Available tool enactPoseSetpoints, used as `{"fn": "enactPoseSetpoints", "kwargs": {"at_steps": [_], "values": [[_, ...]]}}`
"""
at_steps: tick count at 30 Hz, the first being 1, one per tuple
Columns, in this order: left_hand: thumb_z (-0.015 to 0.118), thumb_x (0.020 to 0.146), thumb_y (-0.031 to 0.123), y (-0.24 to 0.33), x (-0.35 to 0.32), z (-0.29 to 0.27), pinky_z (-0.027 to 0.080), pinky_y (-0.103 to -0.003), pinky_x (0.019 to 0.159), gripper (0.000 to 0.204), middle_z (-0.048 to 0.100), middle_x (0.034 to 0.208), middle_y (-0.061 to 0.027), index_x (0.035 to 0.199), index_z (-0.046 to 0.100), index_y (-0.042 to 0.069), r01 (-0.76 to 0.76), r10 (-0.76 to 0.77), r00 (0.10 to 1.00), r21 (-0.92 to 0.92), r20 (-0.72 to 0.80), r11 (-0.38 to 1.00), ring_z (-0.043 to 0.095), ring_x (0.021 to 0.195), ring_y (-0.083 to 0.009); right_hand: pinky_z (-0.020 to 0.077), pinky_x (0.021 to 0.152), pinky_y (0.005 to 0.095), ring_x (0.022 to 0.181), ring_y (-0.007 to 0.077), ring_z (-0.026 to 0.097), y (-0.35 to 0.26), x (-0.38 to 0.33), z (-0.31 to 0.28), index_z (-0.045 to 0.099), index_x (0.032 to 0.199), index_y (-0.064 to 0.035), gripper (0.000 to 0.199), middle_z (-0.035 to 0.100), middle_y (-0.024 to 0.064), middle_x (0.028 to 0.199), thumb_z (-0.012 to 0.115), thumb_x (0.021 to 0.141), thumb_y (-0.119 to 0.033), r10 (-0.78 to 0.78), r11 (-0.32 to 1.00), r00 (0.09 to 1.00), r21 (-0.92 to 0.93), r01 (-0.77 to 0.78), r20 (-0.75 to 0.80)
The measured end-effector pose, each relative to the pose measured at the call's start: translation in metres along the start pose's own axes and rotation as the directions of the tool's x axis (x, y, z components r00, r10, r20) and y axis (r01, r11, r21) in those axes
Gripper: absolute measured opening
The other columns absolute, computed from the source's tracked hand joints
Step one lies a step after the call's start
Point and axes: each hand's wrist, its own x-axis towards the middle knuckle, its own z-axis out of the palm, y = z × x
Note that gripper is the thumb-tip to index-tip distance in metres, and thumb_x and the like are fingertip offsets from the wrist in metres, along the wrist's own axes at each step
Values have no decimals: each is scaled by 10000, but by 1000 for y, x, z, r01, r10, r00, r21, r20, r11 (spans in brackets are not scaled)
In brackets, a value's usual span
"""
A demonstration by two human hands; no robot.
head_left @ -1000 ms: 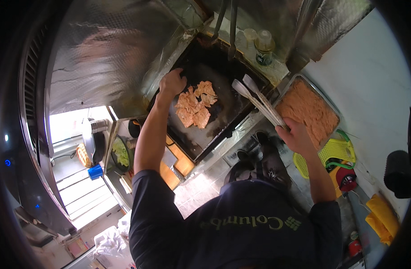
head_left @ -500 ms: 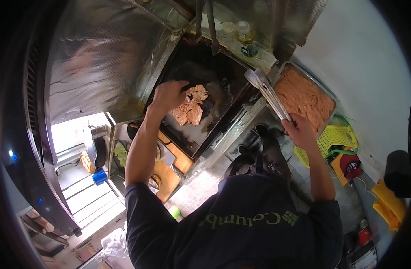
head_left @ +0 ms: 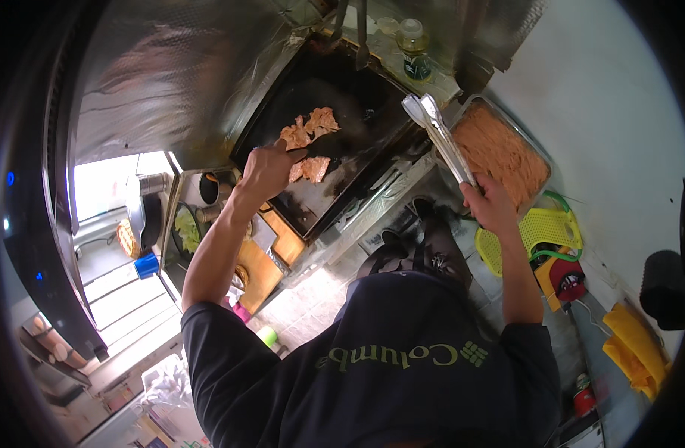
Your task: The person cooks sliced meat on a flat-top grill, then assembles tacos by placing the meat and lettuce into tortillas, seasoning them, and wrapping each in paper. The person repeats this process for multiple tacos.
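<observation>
Several thin pieces of marinated meat [head_left: 320,121] lie on the dark flat griddle [head_left: 357,89]. My left hand [head_left: 265,176] reaches over its left side. The fingers look apart, at the edge of the meat; whether the fingertips touch it I cannot tell. My right hand [head_left: 490,201] is closed round the handle end of metal tongs [head_left: 450,149]. Their jaws point away from me, slightly apart with nothing between them, above the griddle's right edge. Just right of the tongs is a metal tray [head_left: 545,158] filled with raw marinated meat [head_left: 499,153].
A clear bottle [head_left: 413,48] stands behind the griddle, beside hanging tools [head_left: 362,37]. Foil-like sheeting [head_left: 170,82] covers the wall at left. A wooden board [head_left: 262,280] and a bowl of greens [head_left: 185,230] are lower left. A yellow plastic stool [head_left: 540,231] stands below the tray.
The meat pieces on the griddle have spread apart, with one piece now separate nearest me. My left hand has shifted, its fingers more spread. The tongs remain in my right hand.
</observation>
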Motion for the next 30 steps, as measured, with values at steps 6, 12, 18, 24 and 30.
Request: {"fn": "enactPoseSetpoints", "kwargs": {"at_steps": [6, 12, 18, 24, 30], "values": [[628, 824, 80, 17, -26, 41, 531, -424, 628, 592, 611, 932, -159, 1394, 611, 240, 79, -106, 989, -233, -104, 969, 650, 740, -309, 433, 504, 290, 541, 105, 566, -4, 9, 6, 661, 954, -14, 259, 619, 29, 657, 642, 963, -272, -19, 997, 998, -68, 23, 57], [643, 893, 154, 41, -39, 91, 543, -468, 614, 560, 601, 917, -168, 1440, 542, 215, 361, -545, 804, -533, -238, 765, 650, 740, -370, 437, 504, 277, 530, 90, 541, -5, 11, 4, 637, 971, -16, 251, 606, 15, 691, 638, 975, -267, 18, 1000, 996, -25, -16, 93], [556, 913, 175, 65, 21, 161, 539, -554, 756, 673, 679, 1020, -306, 1551, 345, 181, 475, -588, 808, -567, -21, 673, 683, 904, -472, 457, 523, 291, 557, 116, 587, -7, 18, 18, 640, 958, -6, 294, 627, 43, 674, 655, 964, -299, -22, 987, 982, -152, 51, 186], [543, 873, 117, 53, 35, 128, 535, -520, 808, 656, 707, 1027, -277, 1507, 372, 115, 469, -486, 862, -585, 142, 661, 688, 964, -449, 462, 526, 297, 558, 119, 589, -13, 13, 22, 643, 969, -8, 311, 624, 46, 670, 652, 962, -319, -6, 996, 987, -91, 20, 158], [544, 870, 152, 36, 14, 95, 534, -515, 789, 626, 707, 966, -259, 1484, 423, 129, 413, -548, 836, -621, -31, 666, 685, 931, -439, 464, 530, 307, 555, 126, 595, -15, 19, 24, 653, 967, -9, 310, 643, 57, 677, 651, 962, -320, -51, 992, 982, -105, 71, 181]]}}
